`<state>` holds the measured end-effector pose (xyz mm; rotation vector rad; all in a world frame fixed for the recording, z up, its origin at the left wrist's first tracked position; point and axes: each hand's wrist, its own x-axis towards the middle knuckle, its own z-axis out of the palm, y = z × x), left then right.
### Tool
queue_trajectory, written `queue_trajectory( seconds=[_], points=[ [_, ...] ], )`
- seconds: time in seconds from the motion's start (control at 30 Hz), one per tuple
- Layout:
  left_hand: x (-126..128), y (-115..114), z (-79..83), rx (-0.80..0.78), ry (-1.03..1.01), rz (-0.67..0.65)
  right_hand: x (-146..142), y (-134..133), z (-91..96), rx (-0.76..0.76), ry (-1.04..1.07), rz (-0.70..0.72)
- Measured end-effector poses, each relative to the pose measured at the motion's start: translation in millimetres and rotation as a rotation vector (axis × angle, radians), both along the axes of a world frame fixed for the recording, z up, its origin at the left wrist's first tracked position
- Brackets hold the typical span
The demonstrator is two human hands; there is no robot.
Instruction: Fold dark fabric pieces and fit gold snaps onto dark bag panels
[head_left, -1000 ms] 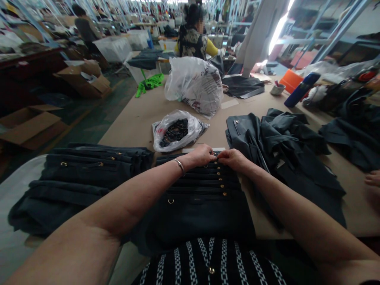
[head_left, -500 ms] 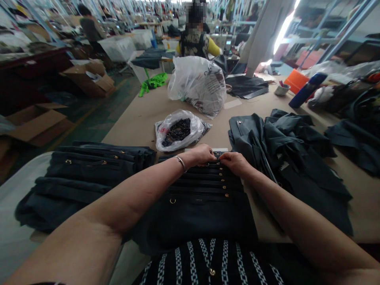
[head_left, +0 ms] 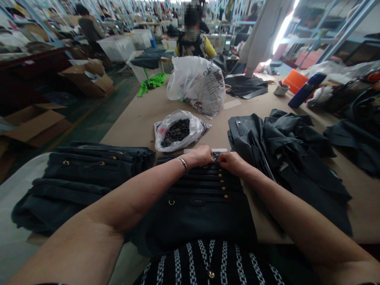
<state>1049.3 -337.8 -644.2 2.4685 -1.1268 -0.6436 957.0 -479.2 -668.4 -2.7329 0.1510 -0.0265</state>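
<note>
A stack of dark zippered fabric pieces [head_left: 198, 198] with gold zipper pulls lies overlapped in front of me on the tan table [head_left: 139, 114]. My left hand [head_left: 202, 155] and my right hand [head_left: 232, 162] meet at the far end of the stack, fingers pinched together on the top piece's zipper. What lies between the fingertips is too small to make out. A silver bracelet [head_left: 182, 162] circles my left wrist.
A second pile of zippered pieces [head_left: 83, 178] lies at my left. Crumpled dark garments [head_left: 282, 146] lie at my right. A small clear bag of dark parts [head_left: 178, 132] and a big white bag [head_left: 197, 85] sit beyond. A seated person [head_left: 192, 39] is at the far end. Cardboard boxes [head_left: 32, 122] stand on the floor.
Both hands stay pinched at the far end of the stack; they have shifted only slightly. The view has drifted a little.
</note>
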Motion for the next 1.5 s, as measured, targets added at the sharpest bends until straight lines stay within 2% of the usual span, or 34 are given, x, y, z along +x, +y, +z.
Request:
queue_trajectory(
  seconds=[0.2, 0.33, 0.43, 0.5, 0.63, 0.7, 0.83, 0.97, 1.07, 1.17, 1.37, 1.5],
  points=[
    [2, 4, -3.0, -0.025, -0.030, -0.001, 5, 2, -3.5, -0.070, 0.001, 0.010],
    [5, 13, 0.8, -0.040, -0.032, 0.029, 5, 0, -2.9, -0.032, -0.015, 0.005],
    [4, 22, 6.3, -0.076, -0.019, 0.029, 3, 4, 6.0, 0.022, -0.068, -0.033],
    [0, 26, 9.0, -0.164, -0.015, 0.020, 3, 11, 14.7, 0.125, -0.112, -0.049],
    [-10, 25, 7.5, -0.449, 0.087, -0.080, 4, 30, 29.5, 0.543, -0.160, 0.033],
    [-15, 22, 4.7, -0.540, 0.180, -0.136, 4, 36, 32.8, 0.628, -0.153, 0.053],
    [-20, 23, 2.0, -0.544, 0.290, -0.132, -1, 33, 32.0, 0.634, -0.125, 0.007],
    [-23, 28, 4.3, -0.465, 0.510, 0.058, -9, 22, 28.4, 0.813, -0.156, -0.118],
    [-24, 30, 5.7, -0.447, 0.599, 0.155, -16, 17, 24.1, 0.914, -0.144, -0.146],
    [-24, 28, 4.7, -0.401, 0.521, 0.136, -23, 12, 16.0, 0.866, -0.110, -0.155],
    [-20, 18, -1.9, -0.245, 0.203, -0.042, -32, 4, 0.2, 0.349, -0.068, -0.099],
    [-20, 13, -6.0, -0.188, 0.130, -0.065, -32, 3, -3.7, 0.218, -0.040, -0.072]
  ],
)
